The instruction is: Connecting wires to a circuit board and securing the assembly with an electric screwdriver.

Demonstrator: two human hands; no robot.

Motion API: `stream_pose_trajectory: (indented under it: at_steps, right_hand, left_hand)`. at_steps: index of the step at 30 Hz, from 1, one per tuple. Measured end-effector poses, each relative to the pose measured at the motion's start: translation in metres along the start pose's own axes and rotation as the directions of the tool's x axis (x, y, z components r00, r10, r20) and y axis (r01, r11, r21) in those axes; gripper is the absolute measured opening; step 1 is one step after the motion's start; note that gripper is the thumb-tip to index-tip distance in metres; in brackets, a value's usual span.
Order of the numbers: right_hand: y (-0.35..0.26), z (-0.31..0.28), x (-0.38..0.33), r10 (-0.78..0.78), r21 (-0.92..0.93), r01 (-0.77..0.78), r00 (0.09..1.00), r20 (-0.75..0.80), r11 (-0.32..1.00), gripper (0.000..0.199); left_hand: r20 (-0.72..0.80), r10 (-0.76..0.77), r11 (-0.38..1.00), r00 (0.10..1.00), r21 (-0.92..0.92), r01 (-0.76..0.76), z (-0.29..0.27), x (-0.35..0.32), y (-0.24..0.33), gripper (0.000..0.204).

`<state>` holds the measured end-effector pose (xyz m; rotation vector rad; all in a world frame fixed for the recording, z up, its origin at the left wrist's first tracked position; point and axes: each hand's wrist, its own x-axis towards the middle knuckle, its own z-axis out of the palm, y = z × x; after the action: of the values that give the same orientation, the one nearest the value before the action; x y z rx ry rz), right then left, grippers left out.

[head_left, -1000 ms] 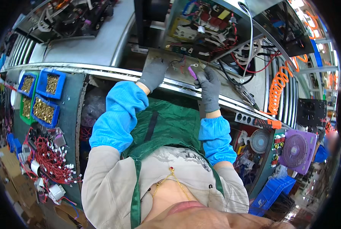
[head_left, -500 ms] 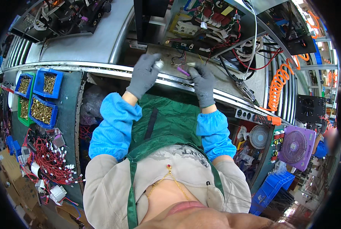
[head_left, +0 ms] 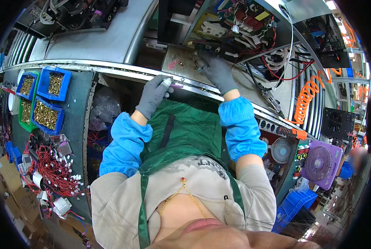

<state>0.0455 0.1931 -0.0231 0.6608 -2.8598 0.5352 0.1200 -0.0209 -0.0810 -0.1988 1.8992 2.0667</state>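
Observation:
My left hand, in a grey glove, is closed at the metal rail near the bench's front edge. Between thumb and fingers sits a small whitish piece, its kind unclear. A slim purple stick-like piece juts from beside the fingertips. Further out and to the right, my gloved right hand reaches over the grey metal plate toward an open metal chassis packed with wires and boards. Its fingers are smeared by motion near the chassis's lower edge, so whether they grip anything is unclear.
At left, several blue bins hold brass-coloured screws, beside a heap of red wires with white connectors. An orange coiled hose hangs at right. A purple fan and a blue crate stand lower right.
My right hand has moved up toward the chassis, away from the purple piece it held. My left hand has come down and right; the purple piece is now at its fingers.

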Motion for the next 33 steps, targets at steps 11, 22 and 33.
stream_pose_trajectory:
  at_steps: [11, 22, 33]
  right_hand:
    - [0.004, 0.009, -0.028, 0.392, -0.174, -0.360, 0.896, 0.209, 0.916, 0.029]
    - [0.006, 0.029, -0.043, 0.387, -0.065, -0.383, 0.920, 0.061, 0.921, 0.033]
    - [0.009, 0.053, -0.046, 0.343, -0.079, -0.352, 0.933, -0.111, 0.933, 0.028]
  left_hand:
    - [-0.085, 0.005, 0.990, 0.996, -0.138, -0.017, -0.004, -0.002, -0.006, 0.022]
    - [-0.021, 0.053, 0.993, 0.998, -0.104, -0.055, 0.011, 0.000, -0.006, 0.020]
    - [-0.026, 0.068, 0.995, 0.997, -0.077, -0.070, 0.024, -0.004, -0.004, 0.020]
